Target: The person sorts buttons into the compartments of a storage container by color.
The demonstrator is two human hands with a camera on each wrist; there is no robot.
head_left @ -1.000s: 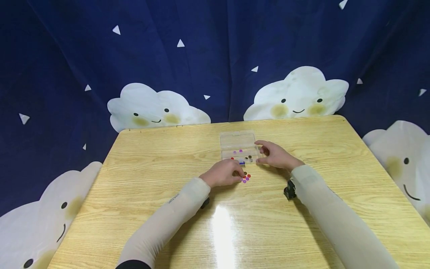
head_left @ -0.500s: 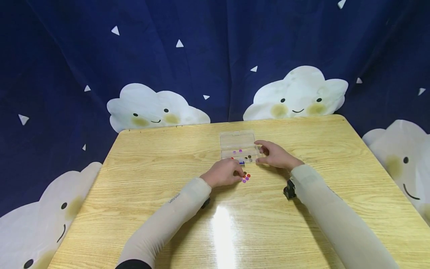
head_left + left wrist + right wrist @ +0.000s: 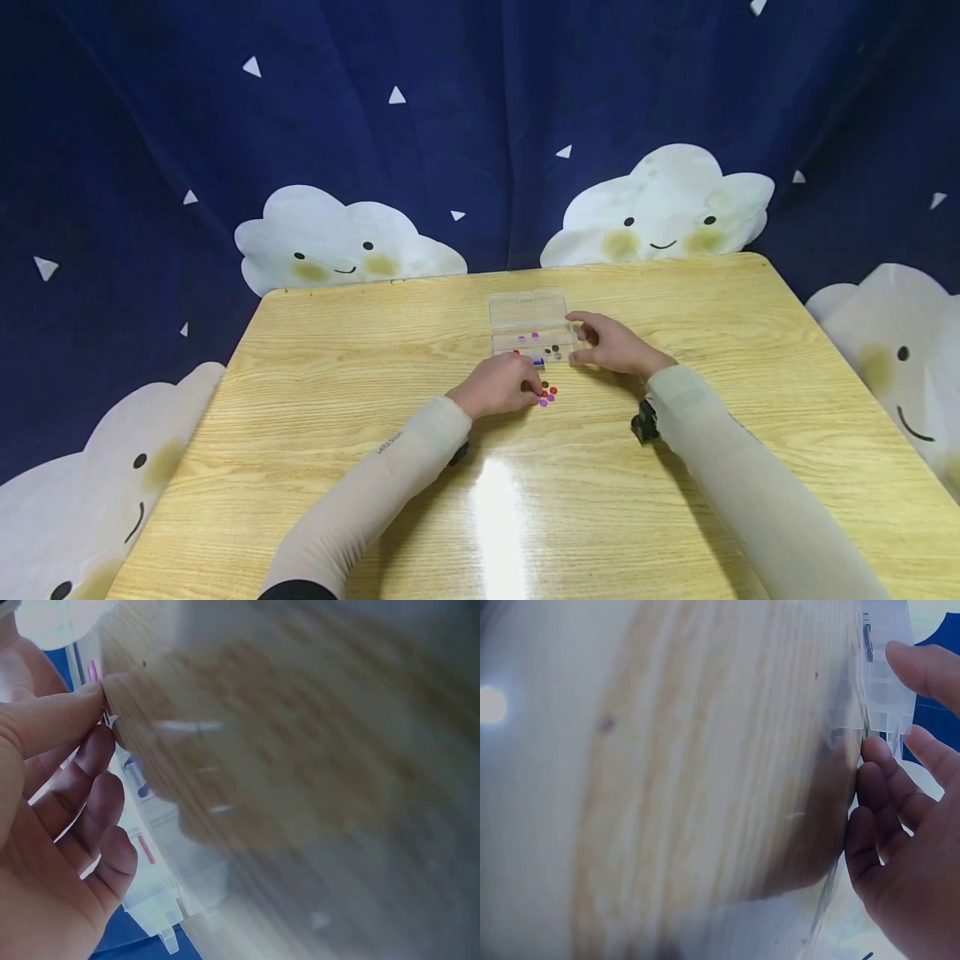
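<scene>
A clear plastic box (image 3: pixel 513 342) lies on the table with its lid (image 3: pixel 528 310) folded back. Inside are purple discs (image 3: pixel 535 335), a blue piece (image 3: pixel 538 362) and dark discs (image 3: pixel 555 348). In front of it sits a loose cluster of red discs (image 3: pixel 553 390), purple discs (image 3: pixel 543 403) and one brown disc (image 3: pixel 545 384). My left hand (image 3: pixel 497 386) pinches a small disc at this cluster, thumb meeting index; the disc is mostly hidden. My right hand (image 3: pixel 617 344) holds the box's right end between thumb and index, with the other fingers curled (image 3: pixel 877 795) beside it.
The wooden table (image 3: pixel 360 358) reaches back to a dark blue curtain (image 3: pixel 337 100) printed with smiling clouds. Black wrist cameras hang beneath both sleeves; the right camera (image 3: pixel 645 421) is near the tabletop.
A purple disc that showed beside the left fingertips a second ago is no longer visible there. Both hands and the box stay nearly in place; the head view shifts slightly.
</scene>
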